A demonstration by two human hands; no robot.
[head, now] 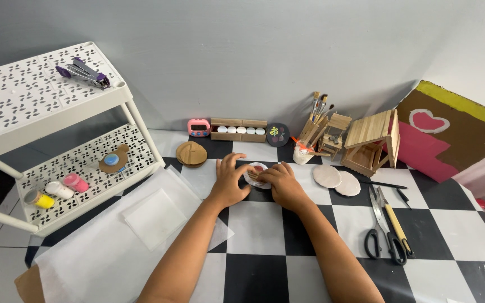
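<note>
White and round, a small clay disc with a reddish painted centre [257,171] lay flat on the black-and-white chequered table [265,235], just in front of the person, with both hands closed in on it from either side. The left hand [229,180] spread its fingers over the disc's left edge, apparently pinning it so it would not slide on the smooth cloth. The right hand [283,185] rested against the disc's right edge, its grip narrow, pinched on something thin over the painted patch; what it held was too small to tell.

To the right of the disc lay two plain pale clay discs [336,179], side by side and just overlapping, unpainted and within easy reach. Further right of the disc, a pair of black-handled scissors [381,230] and a yellow-handled tool [395,224] lay parallel, set out of the hands' way. Behind the disc and to its right stood a cup of paintbrushes [312,137] and a small house of wooden sticks [373,141] against the wall. Behind the disc sat a wooden box with a row of white-lidded pots [238,129]. Left of the disc were a stack of round brown cardboard pieces [191,153], sheets of white paper [141,224] covering the table, and a white perforated shelf trolley [57,140].
</note>
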